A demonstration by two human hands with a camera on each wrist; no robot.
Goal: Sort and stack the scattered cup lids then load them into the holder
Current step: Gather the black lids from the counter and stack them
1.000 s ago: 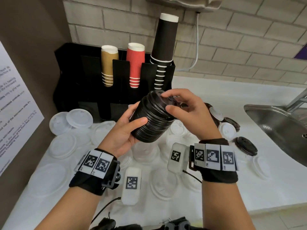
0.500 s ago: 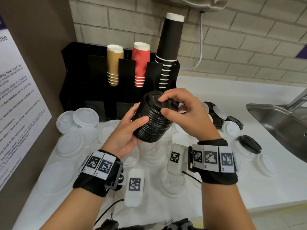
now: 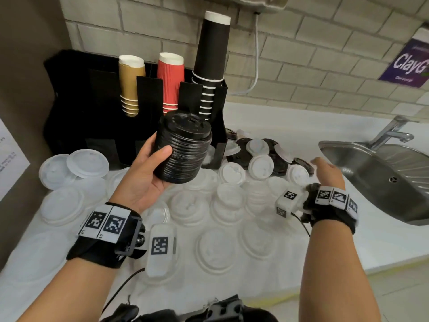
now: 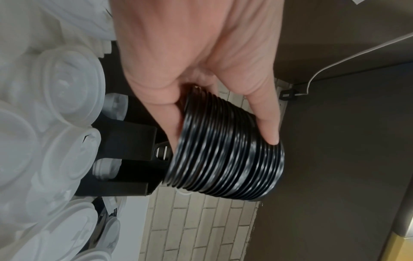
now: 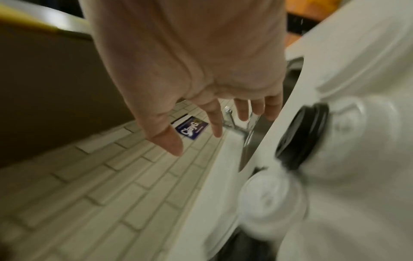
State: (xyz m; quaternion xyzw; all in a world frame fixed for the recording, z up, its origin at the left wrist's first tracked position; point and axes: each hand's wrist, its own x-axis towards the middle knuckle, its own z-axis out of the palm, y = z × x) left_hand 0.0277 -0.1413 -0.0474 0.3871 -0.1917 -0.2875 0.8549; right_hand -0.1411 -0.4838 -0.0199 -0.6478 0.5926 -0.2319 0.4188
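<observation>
White counter (image 3: 383,242) below a brick wall, strewn with white lids (image 3: 232,173) and a few black lids (image 3: 276,165), black cup holder (image 3: 76,108) at the back. Left hand (image 3: 141,180): thumb and fingers curled round a tilted stack of black lids (image 3: 183,151), held above the counter before the holder. Right hand (image 3: 327,173): fingers (image 5: 215,121) spread loosely, holding nothing, above lids near the sink (image 3: 380,180)

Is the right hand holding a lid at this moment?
No, the right hand is empty, its fingers spread in the air above the counter.

A pale painted brick wall (image 3: 301,54) rises behind the stainless steel sink (image 3: 380,180); a purple sign (image 3: 408,63) hangs above it.
</observation>
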